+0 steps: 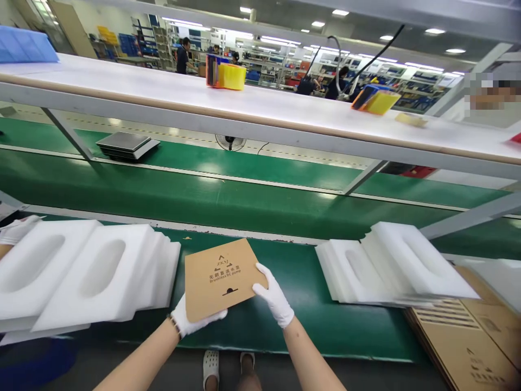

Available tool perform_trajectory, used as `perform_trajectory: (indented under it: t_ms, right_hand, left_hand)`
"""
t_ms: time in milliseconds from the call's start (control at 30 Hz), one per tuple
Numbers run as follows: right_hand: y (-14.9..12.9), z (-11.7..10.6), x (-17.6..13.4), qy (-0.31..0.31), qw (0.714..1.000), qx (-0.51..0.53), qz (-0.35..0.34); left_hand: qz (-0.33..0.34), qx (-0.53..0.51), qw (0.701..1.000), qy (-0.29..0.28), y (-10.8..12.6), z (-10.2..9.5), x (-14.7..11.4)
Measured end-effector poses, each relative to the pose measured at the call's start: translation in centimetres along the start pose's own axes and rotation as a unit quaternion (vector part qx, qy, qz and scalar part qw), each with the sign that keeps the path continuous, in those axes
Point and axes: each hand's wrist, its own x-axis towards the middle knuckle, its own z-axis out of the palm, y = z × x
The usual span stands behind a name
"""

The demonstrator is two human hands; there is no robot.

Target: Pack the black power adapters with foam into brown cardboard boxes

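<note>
Both white-gloved hands hold a flat brown cardboard box, printed with "Brushless DC pump", tilted above the green work surface. My left hand supports it from beneath at the lower left, fingers partly hidden under it. Gripping the right edge, my right hand has its thumb on top near the corner. Left of the box stands a row of white foam inserts with oval recesses. More white foam inserts lean over to the right.
Flattened printed cartons lie at the lower right. A raised white shelf with yellow bins crosses ahead. Another person's gloved hand is at the far left. A grey scale-like device sits beyond on a green belt.
</note>
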Motion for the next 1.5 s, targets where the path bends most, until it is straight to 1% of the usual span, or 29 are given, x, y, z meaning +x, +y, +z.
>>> perform_trajectory:
  t_ms: [67,100,167,233,300,367,400,467,500,567,633,700,733,800,867,967,1000,1067,1133,1200,1267,1333,1400,1433,1500]
  right_hand:
    - [1.0,-0.9,0.3,-0.047,0.998,-0.030,0.006]
    - [1.3,-1.2,0.6,-0.059,0.997,-0.047,0.005]
    - [1.7,-1.6,1.1,-0.061,0.994,-0.095,-0.004]
    - [2.2,-1.5,1.5,-0.040,0.985,-0.170,-0.013]
    - [3.0,-1.3,1.9,-0.006,0.969,-0.246,-0.037]
    - [4.1,-1.0,2.2,0.027,0.951,-0.293,-0.095]
    - [4.6,-0.9,2.3,0.040,0.940,-0.310,-0.136]
    - [5.4,-0.9,2.6,0.057,0.913,-0.337,-0.221]
    - [5.7,-0.9,2.7,0.060,0.899,-0.351,-0.256]
    - [5.9,-1.2,2.8,0.058,0.870,-0.384,-0.304]
    - [5.6,-1.4,2.7,0.067,0.836,-0.428,-0.337]
    - [5.1,-1.5,2.4,0.084,0.796,-0.479,-0.360]
    - [4.9,-1.4,2.1,0.082,0.778,-0.504,-0.367]
    - [4.8,-0.9,1.7,0.056,0.749,-0.540,-0.380]
    - [5.3,0.0,1.4,0.041,0.731,-0.544,-0.409]
    - [6.4,1.1,1.5,0.075,0.731,-0.508,-0.449]
    - [6.6,1.3,1.5,0.084,0.733,-0.498,-0.455]
    - [6.5,1.6,1.4,0.087,0.738,-0.493,-0.453]
    - [5.7,2.1,1.0,0.057,0.744,-0.502,-0.437]
    - [4.7,2.8,0.4,-0.001,0.750,-0.511,-0.420]
    - [4.0,3.8,-0.2,-0.045,0.749,-0.510,-0.421]
    - [3.7,4.7,-0.2,-0.046,0.745,-0.507,-0.430]
    - [3.7,5.4,0.2,-0.031,0.745,-0.509,-0.431]
    - [3.8,5.5,0.5,-0.027,0.747,-0.509,-0.427]
    - [3.9,5.7,0.9,-0.020,0.758,-0.501,-0.417]
  left_hand:
    - [0.000,-0.062,0.998,0.011,-0.5,-0.7,-2.4]
    - [-0.006,-0.093,0.996,0.017,-0.7,-1.0,-3.2]
    - [-0.038,-0.124,0.991,0.034,-1.1,-1.3,-4.0]
    - [-0.088,-0.099,0.989,0.066,-1.3,-1.2,-3.9]
    - [-0.131,-0.057,0.983,0.116,-1.5,-0.8,-3.6]
    - [-0.155,-0.024,0.973,0.168,-1.8,-0.2,-3.6]
    - [-0.152,-0.007,0.971,0.186,-2.2,0.0,-3.6]
    - [-0.110,0.044,0.973,0.199,-3.1,0.5,-3.9]
    - [-0.076,0.077,0.975,0.194,-3.7,0.6,-4.0]
    - [0.000,0.160,0.973,0.168,-4.8,0.6,-4.2]
    - [0.083,0.249,0.954,0.145,-5.2,0.3,-4.3]
    - [0.148,0.336,0.920,0.133,-4.7,-0.2,-4.3]
    - [0.159,0.379,0.902,0.130,-4.0,-0.5,-4.3]
    - [0.139,0.448,0.875,0.119,-2.3,-0.8,-4.0]
    - [0.124,0.482,0.863,0.085,-0.6,-0.7,-3.4]
    - [0.169,0.471,0.865,0.026,0.5,0.2,-2.0]
    - [0.182,0.462,0.868,0.018,0.5,0.6,-1.6]
    - [0.187,0.450,0.873,0.022,0.0,1.3,-1.1]
    - [0.184,0.440,0.879,0.034,-0.4,1.7,-1.0]
    - [0.182,0.431,0.883,0.037,-0.5,1.5,-1.0]
    - [0.177,0.422,0.889,0.020,-0.4,0.9,-0.8]
    - [0.172,0.413,0.894,-0.015,0.0,0.1,0.2]
    - [0.154,0.420,0.894,-0.035,0.3,-0.8,1.9]
    - [0.133,0.432,0.892,-0.027,0.4,-1.1,2.9]
    - [0.061,0.457,0.887,0.010,0.7,-1.5,5.1]
